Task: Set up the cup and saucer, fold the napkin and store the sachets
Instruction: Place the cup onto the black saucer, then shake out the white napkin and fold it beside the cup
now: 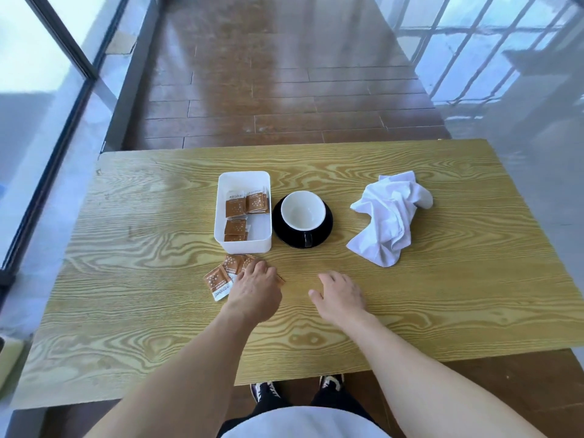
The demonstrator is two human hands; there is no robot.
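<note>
A black cup (302,213) with a white inside stands upright on a black saucer (328,227) mid-table, handle toward me. Left of it, a white box (243,245) holds several brown sachets (246,205). More brown sachets (218,279) lie loose on the wood just in front of the box. My left hand (254,287) rests palm down on these loose sachets, fingers curled over them; whether it grips one is hidden. My right hand (339,295) lies flat on the bare table, fingers apart, holding nothing. A crumpled white napkin (390,216) sits to the right of the saucer.
The wooden table (158,311) ends at a far edge against wooden flooring. Glass panels run along the left, a window grid along the right. My shoes show under the near edge.
</note>
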